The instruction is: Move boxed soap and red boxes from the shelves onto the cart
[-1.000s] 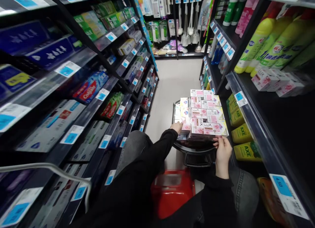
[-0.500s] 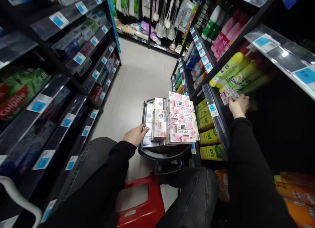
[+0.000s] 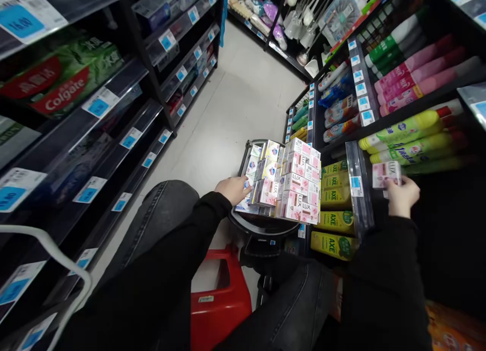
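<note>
My right hand (image 3: pixel 403 195) pinches a small pink-and-white LUX soap box (image 3: pixel 385 174) in front of yellow-green spray bottles (image 3: pixel 408 133) on the right shelf. A black basket (image 3: pixel 261 229) stands before my knees, piled with soap boxes. Pink-and-white LUX boxes (image 3: pixel 298 181) are stacked high on its right side, and white-and-yellow soap boxes (image 3: pixel 272 151) fill the left. At the basket's left side lies my left hand (image 3: pixel 233 190), its fingers stretched out against the outer boxes and holding nothing that I can see.
Yellow AXE bottles (image 3: pixel 336 220) stand low on the right shelf, beside the basket. Colgate boxes (image 3: pixel 64 88) sit on the left shelf. A red plastic stool (image 3: pixel 224 295) is between my legs. A pale curved bar (image 3: pixel 56 255) crosses the lower left. Grey floor (image 3: pixel 243 83) runs ahead.
The view has turned, so things appear tilted. The LUX box in my right hand has come away from the spray bottles, showing its front more. My left hand stays at the basket's left side.
</note>
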`<state>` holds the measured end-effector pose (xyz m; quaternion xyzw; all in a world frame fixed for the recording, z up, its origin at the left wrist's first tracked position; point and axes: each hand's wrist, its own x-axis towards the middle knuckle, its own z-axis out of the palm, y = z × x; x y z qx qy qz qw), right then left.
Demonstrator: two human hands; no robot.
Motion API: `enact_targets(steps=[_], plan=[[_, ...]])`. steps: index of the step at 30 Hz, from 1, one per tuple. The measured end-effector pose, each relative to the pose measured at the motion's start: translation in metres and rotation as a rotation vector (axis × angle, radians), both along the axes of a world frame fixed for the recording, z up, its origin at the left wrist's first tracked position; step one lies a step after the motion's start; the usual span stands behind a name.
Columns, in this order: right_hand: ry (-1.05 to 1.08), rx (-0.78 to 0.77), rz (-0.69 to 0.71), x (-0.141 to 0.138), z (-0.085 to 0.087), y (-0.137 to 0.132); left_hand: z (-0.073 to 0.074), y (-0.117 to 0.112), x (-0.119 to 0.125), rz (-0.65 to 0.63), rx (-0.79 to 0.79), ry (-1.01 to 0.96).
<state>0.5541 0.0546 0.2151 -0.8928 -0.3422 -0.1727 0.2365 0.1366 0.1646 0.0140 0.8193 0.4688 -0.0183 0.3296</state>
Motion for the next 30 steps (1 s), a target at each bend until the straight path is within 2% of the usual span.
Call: enact_targets(steps=[3, 5, 9, 10, 11, 12, 13, 17, 20, 22, 24, 28, 30], plan=[[0.449, 0.275, 0.257, -0.062, 0.018, -0.032, -0.011, -0.008, 0.013, -0.075, 0.062, -0.087], [0.767, 0.51, 0.469, -0.111, 0.021, -0.054, -0.019, -0.013, 0.026, -0.12, 0.089, -0.14], [1.626, 1.323, 0.844, -0.193, 0.005, -0.079, -0.026, -0.014, 0.046, -0.244, 0.101, -0.173], [1.783, 1.465, 0.886, -0.207, -0.001, -0.08, -0.026, -0.012, 0.05, -0.277, 0.115, -0.171], [1.852, 1.524, 0.895, -0.217, -0.007, -0.079, -0.026, -0.01, 0.052, -0.301, 0.129, -0.166], [1.829, 1.503, 0.874, -0.224, -0.013, -0.076, -0.026, -0.008, 0.054, -0.316, 0.141, -0.158], [1.742, 1.401, 0.831, -0.227, -0.017, -0.071, -0.027, -0.006, 0.055, -0.322, 0.149, -0.146], [1.327, 0.778, 0.681, -0.214, -0.029, -0.039, -0.032, -0.007, 0.059, -0.314, 0.162, -0.126], [1.195, 0.466, 0.695, -0.194, -0.033, -0.001, -0.033, -0.009, 0.061, -0.3, 0.111, -0.17], [1.13, 0.266, 0.758, -0.184, -0.038, 0.029, -0.03, -0.005, 0.062, -0.215, 0.032, -0.266], [1.041, 0.035, 0.796, -0.18, -0.046, 0.06, -0.024, 0.007, 0.061, -0.118, -0.168, -0.495], [0.937, -0.35, 0.791, -0.187, -0.066, 0.106, -0.012, 0.035, 0.052, -0.06, -0.645, -1.006], [0.953, -0.482, 0.82, -0.193, -0.075, 0.118, -0.005, 0.042, 0.047, 0.089, -0.798, -1.157]])
